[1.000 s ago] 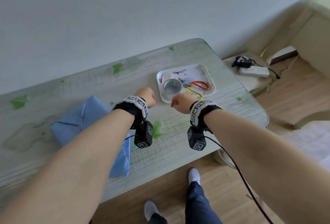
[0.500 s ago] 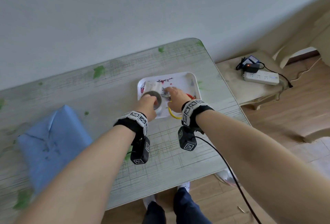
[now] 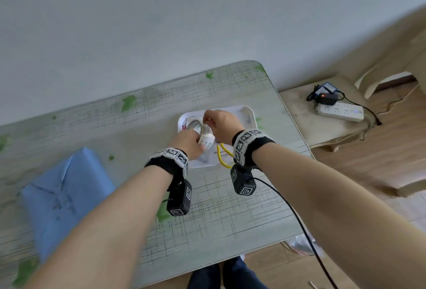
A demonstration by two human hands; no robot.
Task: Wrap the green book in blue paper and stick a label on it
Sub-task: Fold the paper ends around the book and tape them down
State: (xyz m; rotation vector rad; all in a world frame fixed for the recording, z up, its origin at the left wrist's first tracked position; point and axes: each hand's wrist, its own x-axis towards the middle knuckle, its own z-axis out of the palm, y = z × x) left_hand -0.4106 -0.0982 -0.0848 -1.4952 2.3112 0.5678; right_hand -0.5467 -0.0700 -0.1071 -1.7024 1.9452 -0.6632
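Observation:
The book wrapped in blue paper [image 3: 64,198] lies on the table at the left, folded side up, away from both hands. Over the white tray [image 3: 250,116], my left hand [image 3: 189,143] grips a white printed label roll [image 3: 206,139] from below, tilted up. My right hand [image 3: 222,125] is just above it, its fingertips pinching at the roll's upper edge. What exactly sits between those fingertips is too small to tell.
A second roll [image 3: 192,125] lies in the tray's far left corner, and yellow-handled scissors [image 3: 222,156] stick out at its front edge. A low side table to the right carries a power strip [image 3: 340,111] and a charger. The table's front edge is near my legs.
Both hands went from in front of the tray into it. My left hand took hold of the label roll and raised it; my right hand came over to pinch at its top.

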